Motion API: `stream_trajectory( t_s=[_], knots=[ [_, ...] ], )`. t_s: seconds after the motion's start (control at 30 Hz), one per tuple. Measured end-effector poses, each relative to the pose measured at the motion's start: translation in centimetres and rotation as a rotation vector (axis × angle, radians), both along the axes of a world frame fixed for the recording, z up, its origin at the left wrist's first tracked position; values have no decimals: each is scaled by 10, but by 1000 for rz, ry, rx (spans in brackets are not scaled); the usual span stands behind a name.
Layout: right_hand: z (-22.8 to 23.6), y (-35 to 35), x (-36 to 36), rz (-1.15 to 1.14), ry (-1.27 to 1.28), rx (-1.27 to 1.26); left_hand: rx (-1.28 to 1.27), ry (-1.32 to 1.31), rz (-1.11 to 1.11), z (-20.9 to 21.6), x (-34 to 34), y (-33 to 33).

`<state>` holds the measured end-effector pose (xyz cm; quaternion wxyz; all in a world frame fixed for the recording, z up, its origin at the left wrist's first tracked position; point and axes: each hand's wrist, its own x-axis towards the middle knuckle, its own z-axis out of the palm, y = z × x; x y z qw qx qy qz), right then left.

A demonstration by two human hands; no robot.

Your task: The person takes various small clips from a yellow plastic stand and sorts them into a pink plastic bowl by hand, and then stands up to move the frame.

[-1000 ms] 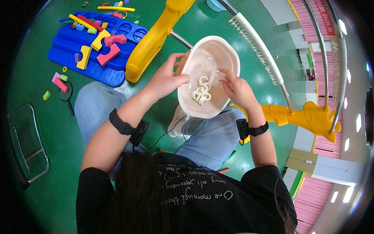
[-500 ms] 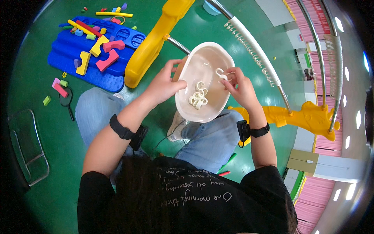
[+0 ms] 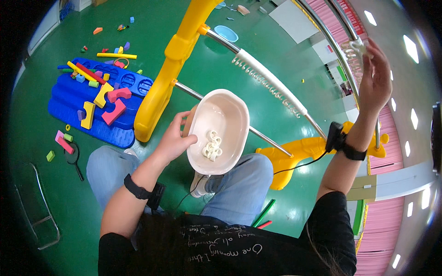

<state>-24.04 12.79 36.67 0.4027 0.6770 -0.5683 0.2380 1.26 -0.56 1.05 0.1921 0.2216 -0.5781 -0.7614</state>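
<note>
My left hand [image 3: 171, 141] grips the left rim of a white oval plastic basin [image 3: 232, 122], thumb inside and fingers outside. Several white curled plastic hooks [image 3: 212, 151] lie in a pile at its bottom. Up at the right, my right hand [image 3: 377, 85] pinches a white hook [image 3: 357, 45] between thumb and fingers, beside the upper metal rail [image 3: 338, 55]. Whether this hook touches the rail I cannot tell. Along a lower rail, a white sleeve-like row of hooks [image 3: 267, 80] hangs with its curled ends downward.
A yellow plastic frame [image 3: 172, 69] supports the rails, with a yellow animal-shaped piece [image 3: 294, 149] at right. Foam blocks [image 3: 113, 112] lie on a blue plastic step [image 3: 64, 101] at left. A dark racket [image 3: 76, 158] and a metal-framed chair [image 3: 43, 207] are nearby. A blue basin [image 3: 226, 33] stands farther off.
My right hand has left the basin with a hook and risen to the upper rail at the right. The basin, held in my left hand, now appears lower and farther left.
</note>
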Motion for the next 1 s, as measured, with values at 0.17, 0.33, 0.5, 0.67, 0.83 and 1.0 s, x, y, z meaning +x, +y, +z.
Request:
stream_trajectory(
  t_s=[0.17, 0.33, 0.5, 0.67, 0.83, 1.0],
  knots=[
    [39, -7, -13, -290, 327, 139, -33, 31, -20, -6, -9, 2],
    [24, -18, -19, -247, 290, 119, -13, 12, -16, -3, -3, 0],
    [21, -16, -9, -376, 292, 51, -37, -4, 8, -6, -2, 1],
    [28, -21, -8, -393, 335, 65, -24, 7, -12, -2, -5, 3],
    [30, -28, -17, -435, 258, 55, -33, -10, -9, -7, -5, 2],
    [33, -46, -47, -412, -14, 100, -22, -1, -5, -11, -4, 2]
  ],
)
